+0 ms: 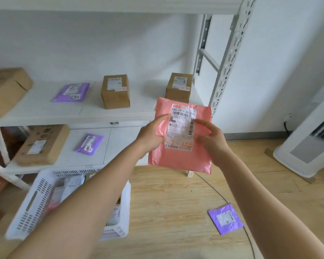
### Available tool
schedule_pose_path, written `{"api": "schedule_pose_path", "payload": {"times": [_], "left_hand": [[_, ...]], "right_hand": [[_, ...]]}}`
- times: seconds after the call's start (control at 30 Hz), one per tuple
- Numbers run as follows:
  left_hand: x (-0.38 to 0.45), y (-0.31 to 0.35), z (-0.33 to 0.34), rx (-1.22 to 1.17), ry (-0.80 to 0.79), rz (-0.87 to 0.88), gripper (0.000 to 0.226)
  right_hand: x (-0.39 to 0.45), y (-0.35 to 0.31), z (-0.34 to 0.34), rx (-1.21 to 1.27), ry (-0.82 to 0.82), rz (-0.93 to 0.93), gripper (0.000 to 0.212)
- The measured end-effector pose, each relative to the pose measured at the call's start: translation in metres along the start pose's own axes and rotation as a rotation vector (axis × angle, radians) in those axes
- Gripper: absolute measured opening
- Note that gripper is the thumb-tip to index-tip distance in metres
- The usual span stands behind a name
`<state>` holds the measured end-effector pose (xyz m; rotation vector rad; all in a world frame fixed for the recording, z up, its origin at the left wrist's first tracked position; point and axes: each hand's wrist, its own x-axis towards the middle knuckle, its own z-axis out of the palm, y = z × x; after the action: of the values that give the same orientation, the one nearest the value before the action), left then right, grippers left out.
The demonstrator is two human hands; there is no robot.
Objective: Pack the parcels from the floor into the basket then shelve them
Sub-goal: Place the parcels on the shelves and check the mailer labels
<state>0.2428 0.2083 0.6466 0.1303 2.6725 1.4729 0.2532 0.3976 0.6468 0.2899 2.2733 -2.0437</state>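
In front of you stands the white shelf unit (45,111), boxes and purple mailers spread along its two boards, one brown box (178,86) at the upper board's right end. On the floor (176,212) at the unit's foot sits the white basket (34,206), parcels inside. You hold the pink parcel (180,157) upright before the shelf's right end: your left hand (151,135) grips its left edge, thumb on the label, and your right hand (211,139) pinches its right side. A purple mailer (225,218) lies on the floor below.
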Motion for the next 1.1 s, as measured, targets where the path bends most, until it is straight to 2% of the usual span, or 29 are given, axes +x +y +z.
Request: {"api": "schedule_pose_path", "payload": {"times": [0.2,0.53,0.83,1.1], "left_hand": [[-0.03,-0.059,-0.073,-0.001,0.114,-0.058,0.073],[-0.029,-0.138,-0.153,-0.006,0.164,-0.077,0.071],[0.007,-0.216,-0.251,-0.104,-0.005,-0.193,0.073],[0.019,-0.287,-0.336,-0.233,-0.003,-0.263,0.077]], "right_hand": [[-0.01,-0.006,0.094,-0.057,-0.087,-0.043,0.06],[0.024,0.004,0.204,-0.134,-0.193,-0.04,0.06],[0.069,0.016,0.316,-0.104,-0.236,0.033,0.055],[0.091,0.0,0.418,-0.157,-0.338,0.059,0.046]]}}
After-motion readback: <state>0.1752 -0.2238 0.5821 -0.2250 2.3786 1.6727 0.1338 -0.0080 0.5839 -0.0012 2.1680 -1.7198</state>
